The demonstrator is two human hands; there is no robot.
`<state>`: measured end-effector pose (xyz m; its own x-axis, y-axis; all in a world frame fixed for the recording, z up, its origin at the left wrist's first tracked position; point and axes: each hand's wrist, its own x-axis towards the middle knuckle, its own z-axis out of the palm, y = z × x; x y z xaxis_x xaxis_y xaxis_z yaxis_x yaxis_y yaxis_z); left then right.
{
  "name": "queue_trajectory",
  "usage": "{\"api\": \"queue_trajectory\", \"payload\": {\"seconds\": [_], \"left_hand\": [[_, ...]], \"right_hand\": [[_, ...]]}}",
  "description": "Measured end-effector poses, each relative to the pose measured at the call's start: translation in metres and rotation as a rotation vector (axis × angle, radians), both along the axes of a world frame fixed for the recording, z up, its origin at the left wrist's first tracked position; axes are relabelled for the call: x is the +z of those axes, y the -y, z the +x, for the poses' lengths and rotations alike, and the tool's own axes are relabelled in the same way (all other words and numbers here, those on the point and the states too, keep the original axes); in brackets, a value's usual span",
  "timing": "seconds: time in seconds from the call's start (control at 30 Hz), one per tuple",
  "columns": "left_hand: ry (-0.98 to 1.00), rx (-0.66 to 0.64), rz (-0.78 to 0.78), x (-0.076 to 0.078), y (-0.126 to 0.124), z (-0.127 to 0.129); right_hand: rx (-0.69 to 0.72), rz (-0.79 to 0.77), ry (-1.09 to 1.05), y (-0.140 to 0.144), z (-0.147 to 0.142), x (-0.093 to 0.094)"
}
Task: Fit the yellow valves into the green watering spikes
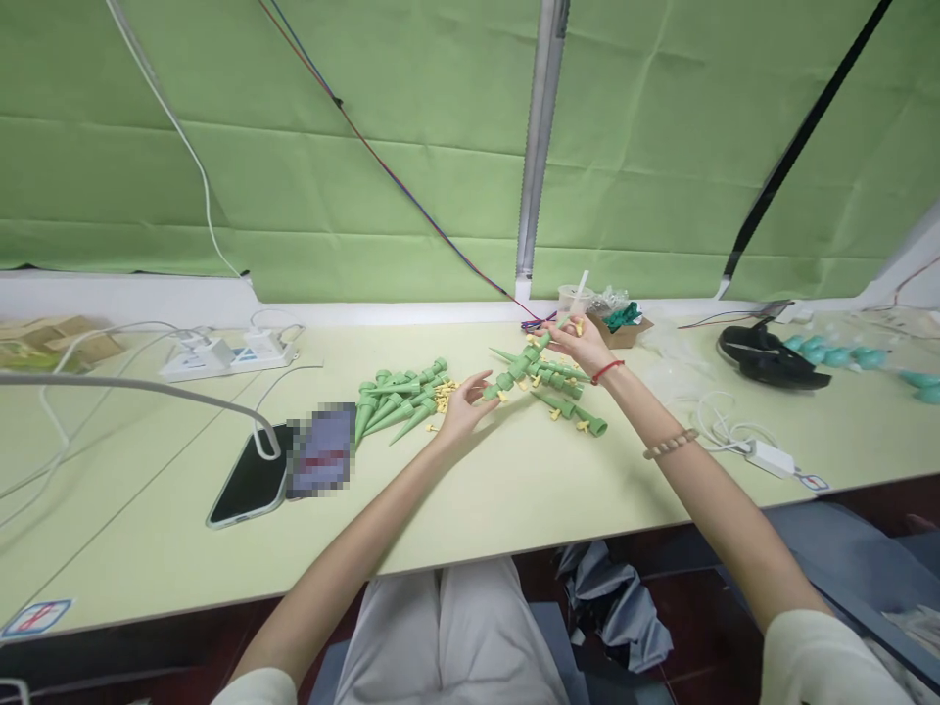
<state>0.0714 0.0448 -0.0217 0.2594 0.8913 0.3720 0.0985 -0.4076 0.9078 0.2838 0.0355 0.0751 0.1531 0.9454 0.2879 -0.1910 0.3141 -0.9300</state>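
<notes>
Green stalk (521,367), pinched by left hand (464,406) and right hand (584,348), fingers nearly closed; I see green cones (397,403) beside the left, yellow pegs (444,394) partly hidden by it.

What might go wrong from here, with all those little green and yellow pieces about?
The small yellow pieces lie loose beside the left hand, so a brush of it might scatter them. The green stem is up in the right hand, its lower end at the left fingers; it could slip onto the green pieces below.
</notes>
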Motion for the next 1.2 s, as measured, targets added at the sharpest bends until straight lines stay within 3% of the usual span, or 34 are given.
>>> {"api": "queue_trajectory", "payload": {"seconds": [0.23, 0.53, 0.97, 1.2], "left_hand": [[0.354, -0.052, -0.370, 0.015, -0.007, -0.011], [0.459, -0.123, -0.496, 0.024, -0.006, -0.016], [0.500, -0.055, -0.568, 0.027, -0.015, -0.013], [0.471, -0.069, -0.587, 0.027, -0.023, -0.009]], "right_hand": [[-0.113, -0.225, -0.190, 0.021, 0.015, -0.036], [-0.072, -0.276, -0.202, 0.037, 0.014, -0.064], [-0.128, -0.122, -0.037, 0.048, 0.006, -0.066], [-0.151, -0.190, -0.090, 0.047, 0.007, -0.070]]}}
